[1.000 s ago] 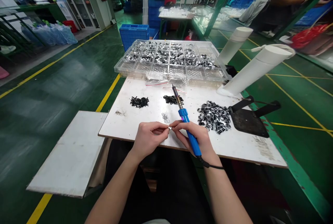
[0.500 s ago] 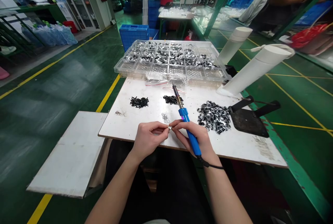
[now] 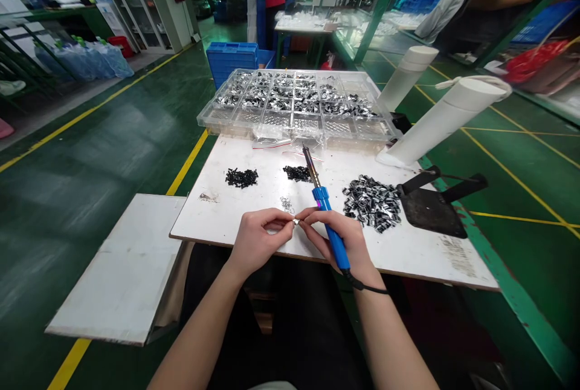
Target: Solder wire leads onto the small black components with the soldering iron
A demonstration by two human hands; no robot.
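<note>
My left hand [image 3: 261, 239] pinches a small shiny metal piece [image 3: 296, 222] between thumb and forefinger, above the table's front edge. From the other side, the fingertips of my right hand [image 3: 343, 237] meet the same piece. A blue-handled soldering iron [image 3: 333, 230] also rests in my right hand, its metal tip pointing up and away from me. Just beyond my fingertips lie some thin wire rings or springs [image 3: 286, 204]. Farther back are two heaps of tiny black parts [image 3: 241, 178]. A pile of shiny metal clips [image 3: 372, 202] lies to the right.
A clear compartment tray [image 3: 294, 119] of metal parts spans the back of the white table [image 3: 212, 214]. On the right stand a black metal stand [image 3: 432, 211] and two white tubes [image 3: 448, 118]. A lower white board [image 3: 118, 263] sits at left. Other people stand in the background.
My hands keep almost the same pose around the small metal piece. The soldering iron has shifted very slightly. In the background, a person in red has moved left.
</note>
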